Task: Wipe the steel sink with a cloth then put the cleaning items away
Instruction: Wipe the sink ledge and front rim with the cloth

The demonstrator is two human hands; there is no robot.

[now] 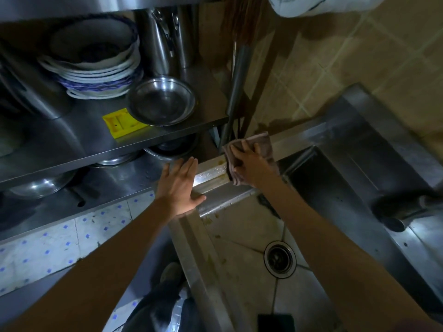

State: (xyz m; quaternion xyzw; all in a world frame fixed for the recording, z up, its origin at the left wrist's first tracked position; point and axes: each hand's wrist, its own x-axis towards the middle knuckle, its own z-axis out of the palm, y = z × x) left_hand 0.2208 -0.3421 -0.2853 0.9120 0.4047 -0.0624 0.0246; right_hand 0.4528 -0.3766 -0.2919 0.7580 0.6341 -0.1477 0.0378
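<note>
- A head-worn camera looks down on a steel sink (pixel 211 174) in a dim kitchen; its basin fills the lower centre, with a round drain (pixel 280 259) toward five o'clock.
- The right hand (pixel 249 164), just past centre toward one o'clock, presses a folded brown cloth (pixel 266 144) flat on the far left corner of the sink rim, with fingers spread over it rather than curled round it.
- The left hand (pixel 183 185), at nine o'clock from the right one and apart from it, lies open with straight fingers, its palm resting on the left edge of the sink.
- Water drops and yellowish smears show on the rim between the two hands.
- Toward ten o'clock, a steel shelf (pixel 167 137) holds a stack of blue-patterned plates (pixel 96 75), a shallow steel bowl (pixel 163 101) and a yellow card (pixel 123 123).
- More steel pans sit on the lower shelf below.
- Beige wall tiles fill the two o'clock area.
</note>
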